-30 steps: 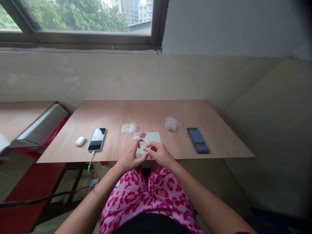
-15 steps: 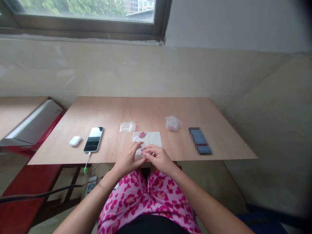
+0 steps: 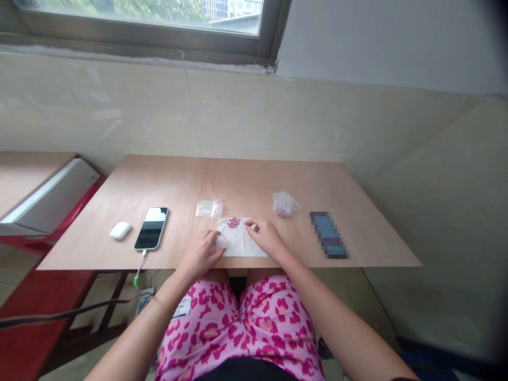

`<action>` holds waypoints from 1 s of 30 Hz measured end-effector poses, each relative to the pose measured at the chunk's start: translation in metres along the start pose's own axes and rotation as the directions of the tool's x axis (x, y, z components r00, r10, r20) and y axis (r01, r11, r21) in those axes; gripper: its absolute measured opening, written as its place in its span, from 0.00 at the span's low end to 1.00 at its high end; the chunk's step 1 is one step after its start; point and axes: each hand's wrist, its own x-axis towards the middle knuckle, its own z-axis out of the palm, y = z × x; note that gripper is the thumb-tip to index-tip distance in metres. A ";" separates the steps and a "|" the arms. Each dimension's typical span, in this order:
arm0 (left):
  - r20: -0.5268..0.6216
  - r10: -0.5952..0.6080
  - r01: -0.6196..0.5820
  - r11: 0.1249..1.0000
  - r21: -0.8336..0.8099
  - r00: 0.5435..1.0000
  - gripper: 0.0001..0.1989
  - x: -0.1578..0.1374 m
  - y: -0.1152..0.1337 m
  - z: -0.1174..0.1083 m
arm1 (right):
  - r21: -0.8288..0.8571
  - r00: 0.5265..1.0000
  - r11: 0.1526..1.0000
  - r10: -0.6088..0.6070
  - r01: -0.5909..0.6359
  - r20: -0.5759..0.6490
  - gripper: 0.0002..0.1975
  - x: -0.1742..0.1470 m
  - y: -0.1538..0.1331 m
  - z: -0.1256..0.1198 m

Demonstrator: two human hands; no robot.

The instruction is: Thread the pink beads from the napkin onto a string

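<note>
From where I stand, the 2 hands are over the near edge of the table (image 3: 317,180). The left hand (image 3: 201,253) is half-curled, thumb and forefinger apart, and seems to have hold of a thin pinkish thread (image 3: 225,241), bowed out at its fingertips above the left of a white sheet (image 3: 249,247). The right hand (image 3: 267,238) is nearly closed at thumb and forefinger, over the sheet's right; I can't tell whether it pinches anything. The thread looks light and limp, best held close to its end. Just beyond, on the sheet's far left, sit pink beads (image 3: 234,223), probably hard, slick and quick to roll, so fingertips on their sides suit. Farther off, the left clear bag (image 3: 208,208) has contents I can't make out; the right bags (image 3: 284,203) show pink bits inside.
</note>
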 end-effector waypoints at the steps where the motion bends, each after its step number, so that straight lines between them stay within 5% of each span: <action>1: -0.005 0.003 -0.003 1.000 0.007 1.000 0.16 0.000 -0.002 0.001 | -0.060 1.000 0.998 -0.017 0.018 0.008 0.08 0.010 0.002 0.002; 11: -0.107 -0.052 0.043 0.996 -0.079 0.993 0.17 0.003 -0.019 0.015 | -0.318 0.996 0.945 -0.062 0.081 0.069 0.07 0.043 0.009 0.023; 18: -0.213 -0.064 0.029 0.986 -0.164 0.975 0.16 0.003 -0.018 0.024 | -0.067 0.996 0.998 0.015 -0.021 -0.087 0.06 0.033 -0.010 0.020; 22: -0.216 -0.058 0.019 0.984 -0.179 0.975 0.19 0.003 -0.020 0.027 | 0.162 0.997 0.987 -0.003 -0.008 0.072 0.10 0.019 -0.039 0.033; 25: -0.230 -0.049 0.009 0.986 -0.169 0.972 0.21 0.002 -0.022 0.028 | 0.155 0.990 0.987 -0.058 0.038 0.130 0.08 0.016 -0.042 0.040; 30: -0.226 -0.040 0.007 0.989 -0.145 0.973 0.20 0.002 -0.023 0.028 | -0.023 0.995 0.994 0.102 -0.102 -0.007 0.08 0.018 -0.014 0.037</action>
